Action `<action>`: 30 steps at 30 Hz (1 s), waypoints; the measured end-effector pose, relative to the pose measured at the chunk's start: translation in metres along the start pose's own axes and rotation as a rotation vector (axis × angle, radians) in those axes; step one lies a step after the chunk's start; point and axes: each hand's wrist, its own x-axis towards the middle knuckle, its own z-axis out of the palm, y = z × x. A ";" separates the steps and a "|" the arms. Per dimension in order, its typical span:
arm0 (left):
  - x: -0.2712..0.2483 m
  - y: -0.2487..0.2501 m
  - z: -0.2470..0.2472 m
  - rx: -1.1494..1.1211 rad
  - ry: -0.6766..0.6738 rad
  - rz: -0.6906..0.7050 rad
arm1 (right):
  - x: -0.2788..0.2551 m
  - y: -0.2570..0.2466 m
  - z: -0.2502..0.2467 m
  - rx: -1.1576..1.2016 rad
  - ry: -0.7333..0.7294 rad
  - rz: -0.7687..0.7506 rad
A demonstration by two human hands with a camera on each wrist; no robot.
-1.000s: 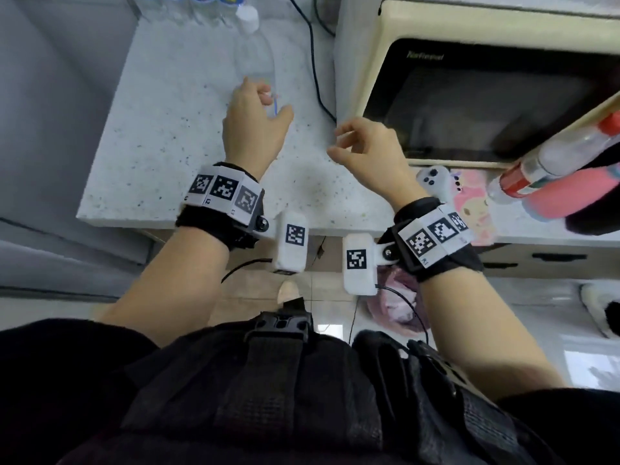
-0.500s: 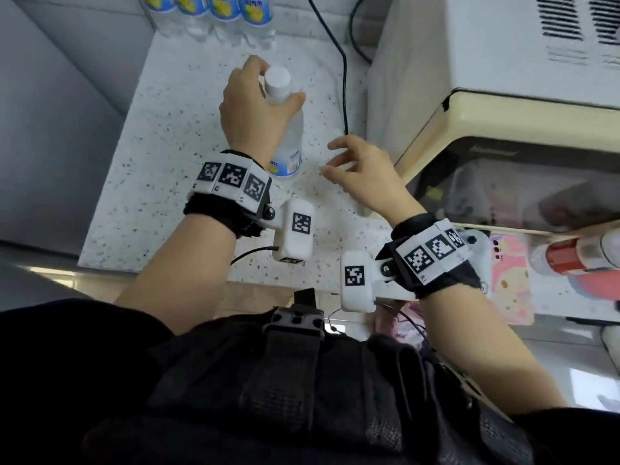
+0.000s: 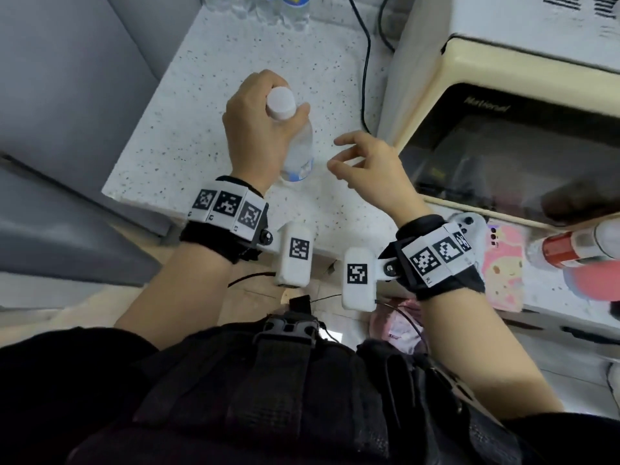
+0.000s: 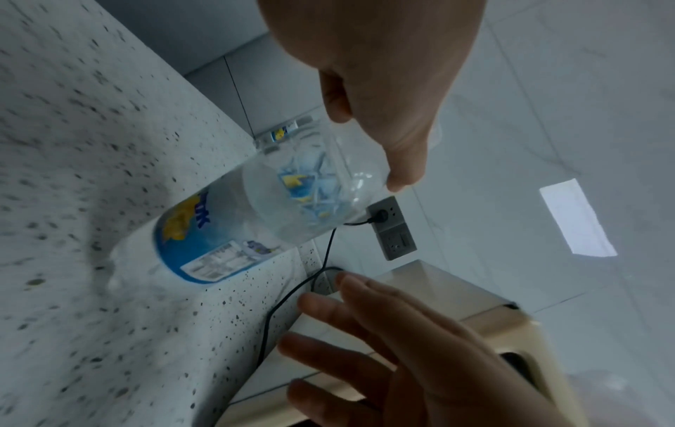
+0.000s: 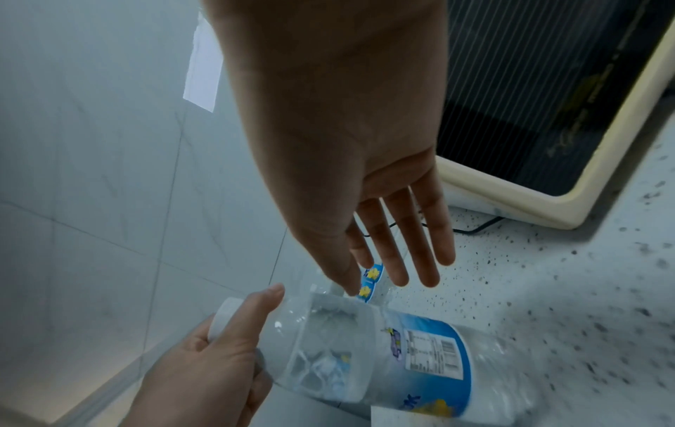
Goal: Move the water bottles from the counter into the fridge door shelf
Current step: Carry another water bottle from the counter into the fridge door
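A clear water bottle (image 3: 297, 152) with a white cap and a blue-yellow label stands over the speckled counter (image 3: 188, 105). My left hand (image 3: 258, 129) grips it round the neck and shoulder, just under the cap. The left wrist view shows the bottle (image 4: 255, 219) under my thumb, the right wrist view shows the same bottle (image 5: 383, 355) from its other side. My right hand (image 3: 365, 162) hovers just right of the bottle with fingers loosely spread, holding nothing. Several more bottles (image 3: 285, 8) stand at the counter's far edge. The fridge door shelf is not in view.
A cream microwave (image 3: 503, 129) fills the counter's right side, its black cable (image 3: 365, 68) running to a wall socket (image 4: 392, 228). A grey panel (image 3: 67, 95) borders the counter on the left. A red-labelled bottle (image 3: 570, 246) and a pink item lie at the far right.
My left hand has drawn the bottle from the counter's back toward its front edge. My right hand has stayed just right of it, fingers still spread.
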 end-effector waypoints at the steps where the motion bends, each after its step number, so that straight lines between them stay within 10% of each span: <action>1: -0.011 0.004 -0.010 0.009 0.014 -0.004 | -0.012 -0.002 0.002 -0.004 -0.010 -0.019; 13: -0.163 -0.001 -0.149 0.032 0.124 -0.159 | -0.131 -0.054 0.080 -0.014 -0.279 -0.284; 30: -0.277 -0.141 -0.445 0.126 0.333 -0.169 | -0.244 -0.233 0.378 -0.056 -0.589 -0.507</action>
